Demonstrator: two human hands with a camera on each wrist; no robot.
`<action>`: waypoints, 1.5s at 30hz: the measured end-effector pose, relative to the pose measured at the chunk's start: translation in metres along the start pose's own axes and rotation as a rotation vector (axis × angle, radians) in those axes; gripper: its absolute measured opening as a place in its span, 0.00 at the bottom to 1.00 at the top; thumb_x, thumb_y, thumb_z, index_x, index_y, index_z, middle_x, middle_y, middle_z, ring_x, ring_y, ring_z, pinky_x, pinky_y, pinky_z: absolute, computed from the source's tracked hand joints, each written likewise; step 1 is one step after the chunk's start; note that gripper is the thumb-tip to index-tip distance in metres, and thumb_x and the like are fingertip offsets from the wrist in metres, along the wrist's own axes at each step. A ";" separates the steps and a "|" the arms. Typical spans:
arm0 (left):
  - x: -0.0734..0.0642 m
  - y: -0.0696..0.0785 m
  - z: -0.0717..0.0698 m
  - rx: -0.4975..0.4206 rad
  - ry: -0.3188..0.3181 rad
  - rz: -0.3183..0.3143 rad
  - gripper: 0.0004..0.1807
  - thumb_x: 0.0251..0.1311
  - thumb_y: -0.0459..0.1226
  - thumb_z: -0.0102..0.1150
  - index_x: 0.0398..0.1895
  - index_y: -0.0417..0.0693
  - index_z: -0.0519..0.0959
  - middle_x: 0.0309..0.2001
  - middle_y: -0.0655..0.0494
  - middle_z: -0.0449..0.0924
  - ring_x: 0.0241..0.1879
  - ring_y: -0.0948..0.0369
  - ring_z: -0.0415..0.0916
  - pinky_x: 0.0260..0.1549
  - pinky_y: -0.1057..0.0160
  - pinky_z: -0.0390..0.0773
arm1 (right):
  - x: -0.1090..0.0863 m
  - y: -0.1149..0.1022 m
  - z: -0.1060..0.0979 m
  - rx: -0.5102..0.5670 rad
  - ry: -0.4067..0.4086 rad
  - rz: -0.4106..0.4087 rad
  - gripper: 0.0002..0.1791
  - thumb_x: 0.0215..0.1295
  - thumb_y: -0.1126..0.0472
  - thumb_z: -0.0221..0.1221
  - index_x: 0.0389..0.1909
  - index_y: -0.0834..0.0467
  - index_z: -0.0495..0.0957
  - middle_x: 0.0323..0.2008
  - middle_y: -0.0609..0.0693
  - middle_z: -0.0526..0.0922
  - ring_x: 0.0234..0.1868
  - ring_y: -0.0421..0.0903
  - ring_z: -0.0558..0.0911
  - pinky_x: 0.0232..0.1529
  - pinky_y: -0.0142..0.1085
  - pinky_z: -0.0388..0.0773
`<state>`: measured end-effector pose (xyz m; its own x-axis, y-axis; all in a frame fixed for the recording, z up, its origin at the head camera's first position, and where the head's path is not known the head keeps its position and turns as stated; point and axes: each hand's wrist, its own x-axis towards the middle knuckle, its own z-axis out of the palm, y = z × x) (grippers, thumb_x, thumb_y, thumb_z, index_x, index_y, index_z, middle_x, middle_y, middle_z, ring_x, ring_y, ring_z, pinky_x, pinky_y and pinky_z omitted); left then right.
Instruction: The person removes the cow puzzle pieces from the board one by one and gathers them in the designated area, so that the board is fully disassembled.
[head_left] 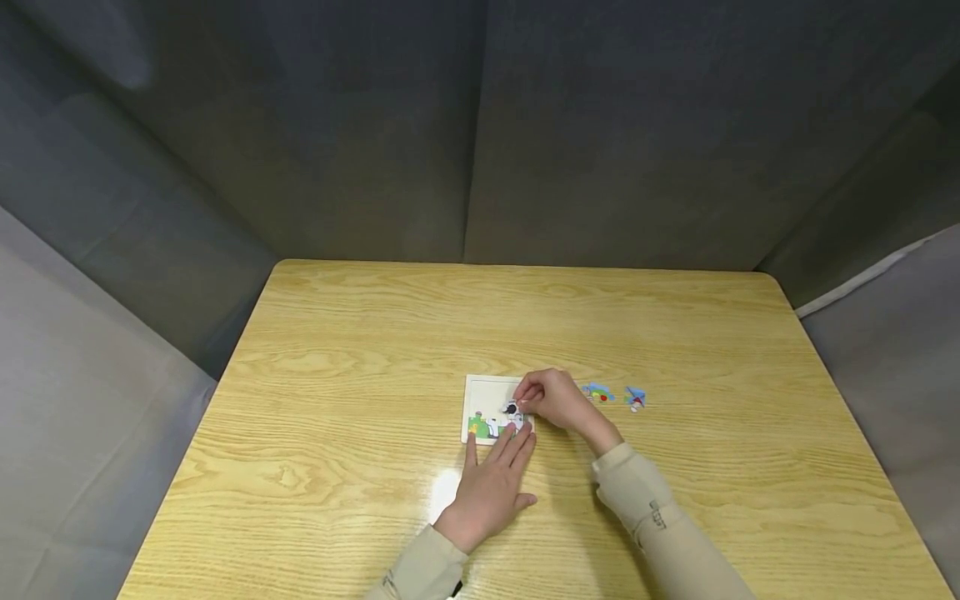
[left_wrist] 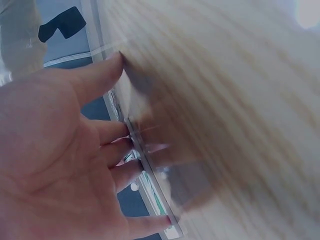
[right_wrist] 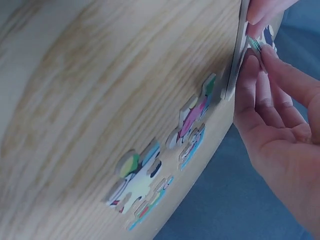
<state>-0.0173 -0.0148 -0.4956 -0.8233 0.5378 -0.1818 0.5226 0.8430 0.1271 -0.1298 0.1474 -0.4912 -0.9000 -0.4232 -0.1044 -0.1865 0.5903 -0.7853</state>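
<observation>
Fingertips of the left hand (head_left: pixel 491 492) rest on the lower rim of a white-framed jigsaw tray (head_left: pixel 466 408), just below the middle of the head view; straight and spread, they grip nothing, and probably keep it from sliding on the glossy wood-grain table (head_left: pixel 360 333). At the tray's right side, the right hand (head_left: pixel 558 400) pinches a jigsaw piece (right_wrist: pixel 257 47) between thumb and fingers, a hold that seems suited to fine turning. Loose pieces (right_wrist: pixel 137 182) lie flat right of centre, likely for that hand's easy reach; their knobbed, thick-cut edges suggest wood or stiff board. Green-and-white fitted pieces (head_left: pixel 480 427) line the tray's lower part.
</observation>
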 end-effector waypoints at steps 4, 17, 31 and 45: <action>0.000 -0.001 0.000 0.000 -0.001 0.002 0.45 0.63 0.59 0.54 0.77 0.49 0.54 0.78 0.56 0.45 0.76 0.57 0.44 0.64 0.32 0.54 | 0.000 0.001 -0.003 0.010 0.020 -0.019 0.04 0.57 0.74 0.65 0.32 0.64 0.83 0.28 0.53 0.83 0.30 0.45 0.82 0.35 0.34 0.80; 0.001 -0.001 0.003 0.002 0.008 -0.003 0.45 0.63 0.60 0.53 0.77 0.49 0.54 0.78 0.57 0.45 0.76 0.57 0.45 0.64 0.33 0.54 | -0.008 0.012 -0.017 0.042 0.038 0.014 0.03 0.59 0.73 0.65 0.34 0.65 0.83 0.30 0.54 0.84 0.32 0.47 0.83 0.34 0.33 0.81; 0.002 -0.001 0.003 -0.004 0.015 0.006 0.45 0.63 0.59 0.53 0.77 0.47 0.54 0.78 0.55 0.46 0.76 0.56 0.45 0.64 0.33 0.54 | -0.039 0.043 -0.056 -0.029 0.117 0.089 0.03 0.61 0.70 0.65 0.35 0.63 0.83 0.29 0.51 0.83 0.31 0.46 0.81 0.31 0.32 0.78; 0.001 -0.001 0.003 0.000 0.020 0.008 0.45 0.63 0.59 0.54 0.77 0.47 0.54 0.78 0.54 0.46 0.76 0.56 0.45 0.64 0.33 0.54 | -0.083 0.074 -0.083 -0.083 0.169 0.151 0.04 0.60 0.68 0.66 0.36 0.63 0.84 0.29 0.50 0.83 0.30 0.44 0.80 0.29 0.30 0.76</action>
<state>-0.0182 -0.0145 -0.4986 -0.8231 0.5444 -0.1616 0.5295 0.8386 0.1281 -0.1015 0.2834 -0.4896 -0.9719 -0.2094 -0.1077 -0.0705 0.6952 -0.7154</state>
